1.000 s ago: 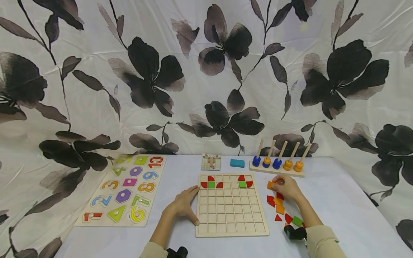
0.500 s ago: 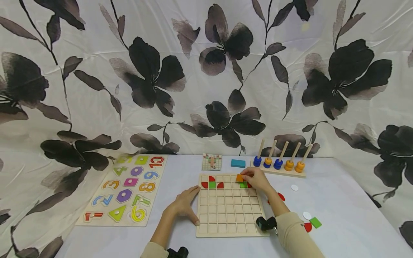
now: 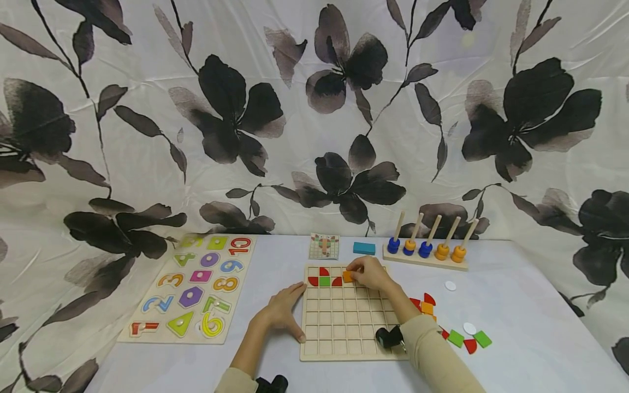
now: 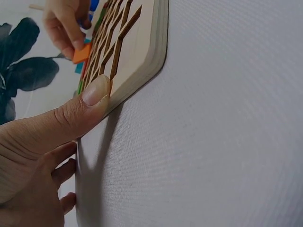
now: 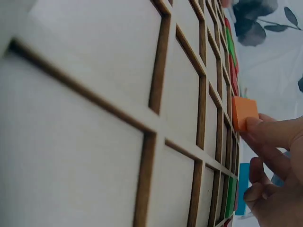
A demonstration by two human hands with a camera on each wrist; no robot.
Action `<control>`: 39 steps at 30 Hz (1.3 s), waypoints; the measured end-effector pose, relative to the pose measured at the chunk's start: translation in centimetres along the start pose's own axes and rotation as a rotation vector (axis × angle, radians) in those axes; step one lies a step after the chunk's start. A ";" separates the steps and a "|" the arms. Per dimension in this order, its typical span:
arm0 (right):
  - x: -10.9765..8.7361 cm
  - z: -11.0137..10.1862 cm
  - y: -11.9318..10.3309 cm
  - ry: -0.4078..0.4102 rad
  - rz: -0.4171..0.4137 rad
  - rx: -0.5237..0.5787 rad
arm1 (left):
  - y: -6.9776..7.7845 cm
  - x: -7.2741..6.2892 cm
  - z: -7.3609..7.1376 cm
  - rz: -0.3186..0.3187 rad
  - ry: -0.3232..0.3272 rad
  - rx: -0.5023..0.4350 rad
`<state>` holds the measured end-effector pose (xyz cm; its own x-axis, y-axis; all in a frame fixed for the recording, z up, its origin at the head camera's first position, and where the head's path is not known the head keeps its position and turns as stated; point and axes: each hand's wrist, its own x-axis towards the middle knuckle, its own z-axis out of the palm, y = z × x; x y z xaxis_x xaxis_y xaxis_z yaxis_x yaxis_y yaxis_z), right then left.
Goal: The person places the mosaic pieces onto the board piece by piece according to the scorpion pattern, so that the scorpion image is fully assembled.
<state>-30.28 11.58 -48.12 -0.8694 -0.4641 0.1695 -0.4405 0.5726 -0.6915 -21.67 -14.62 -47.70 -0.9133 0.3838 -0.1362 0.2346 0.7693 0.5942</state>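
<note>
My right hand (image 3: 372, 274) pinches an orange square tile (image 3: 348, 276) between thumb and fingertips, over the far rows of a wooden grid board (image 3: 339, 333). In the right wrist view the orange tile (image 5: 245, 113) stands tilted, its lower edge at the grid. Red quarter-round tiles (image 3: 313, 281) and a green square tile (image 3: 325, 281) lie in the board's far left cells; the cells at the far right are partly hidden by my right hand. Along the board's left edge rests my left hand (image 3: 282, 312), fingers spread, its thumb (image 4: 96, 91) touching the rim.
Right of the board lie loose red, orange, green and white pieces (image 3: 456, 338), some hidden behind the right forearm. Beyond it are a patterned card (image 3: 324, 246), a blue block (image 3: 364, 248) and a peg stand with rings (image 3: 426, 257). A number puzzle board (image 3: 162, 322) lies at the left.
My right hand has carried the orange tile from the loose pieces on the right to the board, then farther left along its far rows. The left hand stays at the board's edge.
</note>
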 end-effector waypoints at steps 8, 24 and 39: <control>-0.2 0.3 -0.6 -0.035 0.047 -0.041 | 0.3 -0.1 -0.1 0.005 0.004 0.014; -1.7 -0.2 -1.7 -0.013 0.007 -0.256 | -0.1 0.1 0.1 0.007 0.002 0.012; -7.4 -6.5 1.8 0.014 0.192 -0.169 | 0.1 0.0 0.2 -0.008 0.004 0.018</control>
<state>-26.10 20.46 -46.09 -0.9434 -0.3266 0.0569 -0.2966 0.7547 -0.5851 -21.63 -14.45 -47.77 -0.9166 0.3752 -0.1381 0.2329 0.7818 0.5784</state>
